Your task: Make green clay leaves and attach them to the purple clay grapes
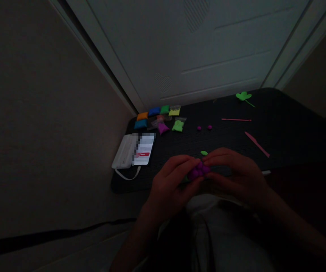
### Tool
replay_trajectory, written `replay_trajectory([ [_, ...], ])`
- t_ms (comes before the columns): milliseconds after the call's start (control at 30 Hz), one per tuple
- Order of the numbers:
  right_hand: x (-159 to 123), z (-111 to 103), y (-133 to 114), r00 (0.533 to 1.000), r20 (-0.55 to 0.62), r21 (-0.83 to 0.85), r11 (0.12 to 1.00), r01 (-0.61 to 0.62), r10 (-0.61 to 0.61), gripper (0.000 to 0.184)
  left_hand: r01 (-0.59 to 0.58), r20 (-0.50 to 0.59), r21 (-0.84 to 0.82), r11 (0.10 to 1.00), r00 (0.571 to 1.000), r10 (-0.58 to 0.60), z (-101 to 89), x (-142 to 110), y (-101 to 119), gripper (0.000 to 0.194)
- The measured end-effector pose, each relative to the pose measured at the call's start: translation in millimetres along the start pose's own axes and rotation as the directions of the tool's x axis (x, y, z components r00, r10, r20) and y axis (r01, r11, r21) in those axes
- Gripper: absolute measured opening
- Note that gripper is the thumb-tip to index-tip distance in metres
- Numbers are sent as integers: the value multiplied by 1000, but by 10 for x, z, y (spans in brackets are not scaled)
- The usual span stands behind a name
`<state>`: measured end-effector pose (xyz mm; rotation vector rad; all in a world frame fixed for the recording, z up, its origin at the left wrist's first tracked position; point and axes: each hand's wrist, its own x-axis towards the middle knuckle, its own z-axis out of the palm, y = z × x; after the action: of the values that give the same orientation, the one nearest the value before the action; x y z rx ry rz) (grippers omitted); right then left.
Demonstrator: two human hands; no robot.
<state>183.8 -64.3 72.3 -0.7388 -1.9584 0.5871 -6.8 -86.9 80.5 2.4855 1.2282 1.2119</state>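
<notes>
Between my two hands, over the near edge of the dark table, is a cluster of purple clay balls. My left hand is closed around its left side, fingers on top and thumb below. From the right, my right hand presses its fingertips and thumb against the same cluster. A bit of green shows beside the cluster under my left fingers. Just beyond my fingers lies a small green clay leaf. Two loose purple balls, one left and one right, rest farther back.
Several clay packets, such as an orange one and a purple one, lie at the back left. A lit phone and a white cabled device are nearer. Rightward lie a pink stick, a pink knife and a green flower-shaped piece.
</notes>
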Motion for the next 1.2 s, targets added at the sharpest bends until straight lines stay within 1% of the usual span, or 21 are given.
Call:
replay_trajectory([
  [100,-2,7,10,1000,17,15,1000,-3,3,18,-9,25,-15,1000,1000,10,-20,7,-14,37],
  [200,-21,16,22,1000,9,8,1000,-4,4,21,-18,39,-25,1000,999,19,-30,7,-22,38],
  [300,-40,21,30,1000,-2,2,1000,-13,13,24,-1,37,-29,1000,999,2,-29,-1,-21,39],
  [500,-45,26,38,1000,3,44,999,-19,19,19,14,40,-37,999,999,-13,-19,-5,-25,37],
  [667,-51,39,48,999,-9,32,999,-32,33,22,24,46,-65,998,999,-21,-19,-2,-33,38],
  [833,-56,47,57,999,-17,38,999,-29,29,18,56,44,-74,996,998,-53,-8,-10,-34,37],
  [967,-76,54,71,998,-39,12,999,-51,51,22,73,42,-80,994,997,-70,-2,-19,-40,37],
  [1067,-88,61,78,995,-56,18,997,-77,78,17,85,41,-63,994,996,-82,-2,-22,-43,37],
  [1200,-81,71,72,995,-65,50,996,-69,72,13,81,36,-53,995,996,-79,5,-21,-39,36],
])
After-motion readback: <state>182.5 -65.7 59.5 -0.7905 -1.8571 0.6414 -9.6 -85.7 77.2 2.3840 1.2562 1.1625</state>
